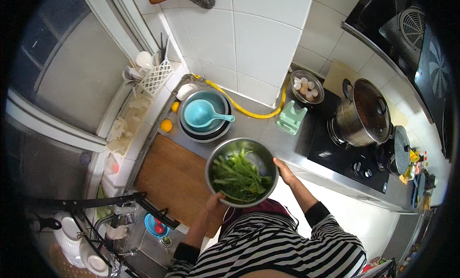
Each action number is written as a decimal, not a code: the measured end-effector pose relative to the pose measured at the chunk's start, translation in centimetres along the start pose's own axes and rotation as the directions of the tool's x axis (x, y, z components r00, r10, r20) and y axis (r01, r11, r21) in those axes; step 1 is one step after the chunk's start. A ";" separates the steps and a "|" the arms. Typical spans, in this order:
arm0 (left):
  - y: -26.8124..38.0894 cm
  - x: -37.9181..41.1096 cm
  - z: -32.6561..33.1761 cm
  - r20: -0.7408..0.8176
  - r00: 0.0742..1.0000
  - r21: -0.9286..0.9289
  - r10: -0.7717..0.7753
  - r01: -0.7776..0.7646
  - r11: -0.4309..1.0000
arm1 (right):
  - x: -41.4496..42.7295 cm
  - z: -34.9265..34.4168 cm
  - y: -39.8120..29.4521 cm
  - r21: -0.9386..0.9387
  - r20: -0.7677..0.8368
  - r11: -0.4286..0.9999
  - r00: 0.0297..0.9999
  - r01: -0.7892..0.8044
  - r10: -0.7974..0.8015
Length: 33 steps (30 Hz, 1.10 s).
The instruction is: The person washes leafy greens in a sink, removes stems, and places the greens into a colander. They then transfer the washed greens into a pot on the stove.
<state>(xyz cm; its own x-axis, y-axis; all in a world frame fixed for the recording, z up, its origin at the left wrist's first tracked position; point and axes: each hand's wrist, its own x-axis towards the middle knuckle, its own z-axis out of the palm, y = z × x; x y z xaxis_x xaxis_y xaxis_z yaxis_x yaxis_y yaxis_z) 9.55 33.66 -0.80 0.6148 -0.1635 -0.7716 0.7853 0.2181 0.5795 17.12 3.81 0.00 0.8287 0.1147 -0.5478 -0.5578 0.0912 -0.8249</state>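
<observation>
A round stainless steel bowl of leafy greens is held in front of my body, near the counter edge. My left hand grips its lower left rim, and my right hand grips its right side. Under and left of the bowl lies a wooden cutting board. Beyond the board stand stacked metal bowls with a light blue plastic ladle in the top one. Two orange fruits lie beside that stack.
On the right, a lidded steel pot and a lidded pan stand on the black gas hob. A bowl of eggs, a green plastic rack and a yellow hose are behind. Lower left are the sink and a black dish rack.
</observation>
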 end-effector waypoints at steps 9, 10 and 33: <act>4.4 18.6 3.9 0.258 0.966 -0.005 -0.020 0.022 1.000 | 10.6 -9.5 12.7 -0.620 -0.445 0.781 0.854 -0.076 -0.270; 5.3 16.2 3.1 0.038 0.999 -0.076 0.030 -0.027 0.997 | 9.3 -5.3 8.9 -0.395 -0.471 0.911 0.877 -0.119 -0.090; -8.8 6.1 6.5 0.498 0.657 0.738 0.566 -0.664 0.121 | -34.6 -40.5 3.0 -0.824 -0.518 0.552 0.564 -0.128 -0.643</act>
<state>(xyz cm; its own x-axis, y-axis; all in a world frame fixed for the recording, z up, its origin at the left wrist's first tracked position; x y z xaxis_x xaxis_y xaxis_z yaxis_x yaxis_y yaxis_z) 6.85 24.48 -8.85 0.8849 -0.4633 -0.0476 -0.2591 -0.5747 0.7763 -11.43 -39.91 10.87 0.8493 -0.5065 0.1486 -0.3773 -0.7795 -0.5001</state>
